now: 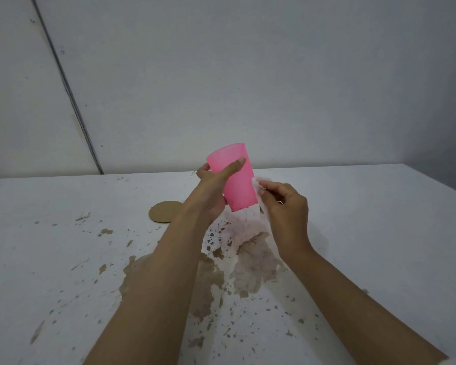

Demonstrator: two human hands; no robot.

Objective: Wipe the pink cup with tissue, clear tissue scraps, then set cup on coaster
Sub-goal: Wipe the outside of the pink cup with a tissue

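My left hand [214, 191] holds the pink cup [237, 180] in the air above the table, tilted slightly left, thumb across its front. My right hand [284, 206] pinches a white tissue [258, 187] against the cup's right side. A long part of the tissue [240, 233] hangs down below the cup toward the table. The round brown coaster [163, 212] lies flat on the table just left of my left wrist, partly hidden by it.
The white table [379, 219] has worn brown patches [250, 275] and small flecks across its middle and front. A small scrap [82, 216] lies at the left. A grey wall rises right behind the table's far edge.
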